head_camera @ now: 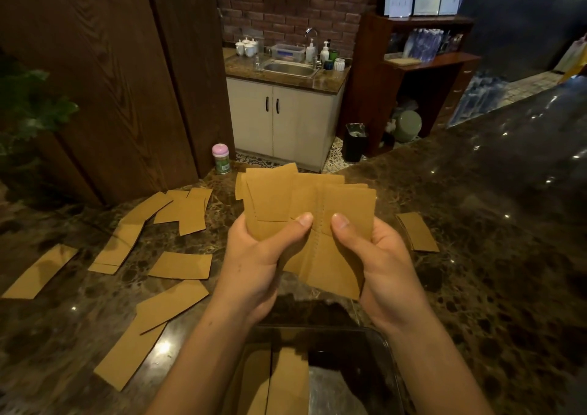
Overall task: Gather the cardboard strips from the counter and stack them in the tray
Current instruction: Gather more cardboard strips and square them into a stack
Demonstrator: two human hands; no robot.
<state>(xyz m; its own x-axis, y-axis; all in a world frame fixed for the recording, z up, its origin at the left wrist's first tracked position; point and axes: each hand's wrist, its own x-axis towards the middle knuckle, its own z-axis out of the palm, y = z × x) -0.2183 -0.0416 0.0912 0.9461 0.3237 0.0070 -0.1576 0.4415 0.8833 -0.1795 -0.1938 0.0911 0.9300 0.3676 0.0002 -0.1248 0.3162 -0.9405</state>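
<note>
Both hands hold a fanned bundle of brown cardboard strips [305,201] above the counter. My left hand [257,255] grips its left side with the thumb on top. My right hand [378,255] grips the right side the same way. Directly below, at the bottom of the view, a dark clear tray [384,351] holds a few strips [279,379] lying flat. Several loose strips [181,265] lie scattered on the marble counter [476,255] to the left. A small stack of strips [417,232] lies to the right of my hands.
A pink-lidded jar [220,158] stands at the counter's far edge beside a wooden panel [111,81]. A green plant [28,109] is at the left. Beyond the counter are a sink cabinet [286,112], a black bin [355,143] and shelves [425,65].
</note>
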